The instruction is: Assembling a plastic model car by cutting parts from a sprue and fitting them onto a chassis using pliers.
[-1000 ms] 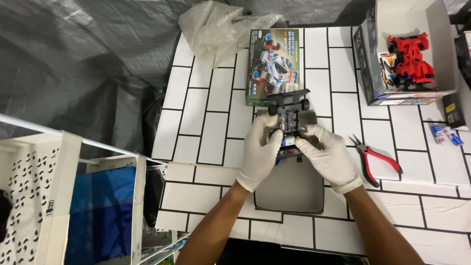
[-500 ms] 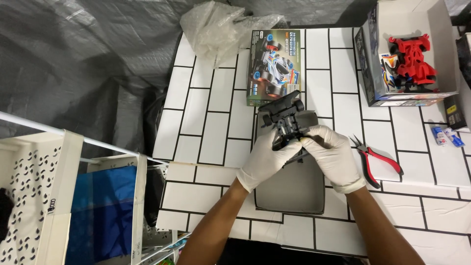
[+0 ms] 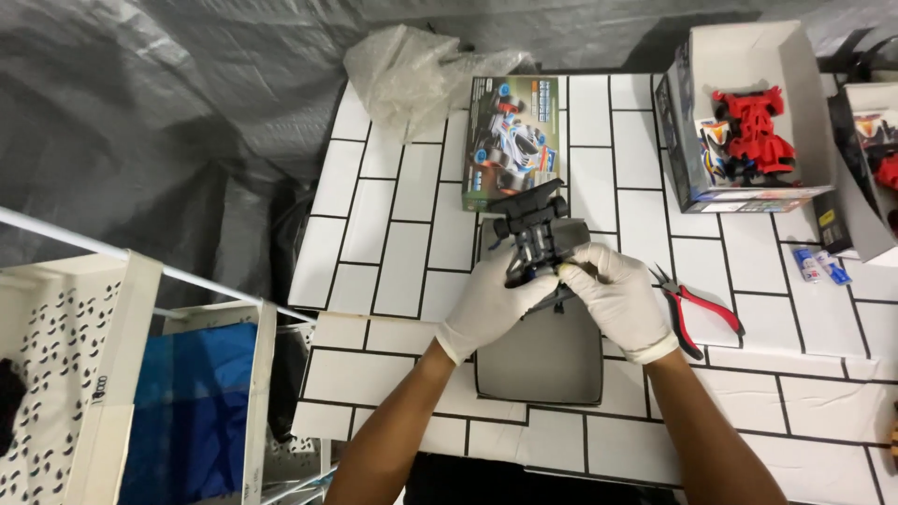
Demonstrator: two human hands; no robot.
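Both of my hands wear white gloves and grip a small black toy car chassis (image 3: pixel 536 228) above the middle of the white tiled table (image 3: pixel 393 243). My left hand (image 3: pixel 486 299) holds its near left side. My right hand (image 3: pixel 613 297) pinches its near right side. The chassis is tilted, its wheels pointing up and away from me. Under my hands lies a shallow grey box tray (image 3: pixel 541 360).
A model car kit box (image 3: pixel 510 140) lies just beyond the chassis, with a crumpled clear plastic bag (image 3: pixel 412 75) behind it. Red-handled pliers (image 3: pixel 697 309) lie to the right. An open box holding a red car body (image 3: pixel 748 126) stands at far right. White baskets (image 3: pixel 84 374) stand left.
The chassis has been turned in my hands, from level to tilted, and has shifted slightly left. Both hands have stayed on it over the grey tray.
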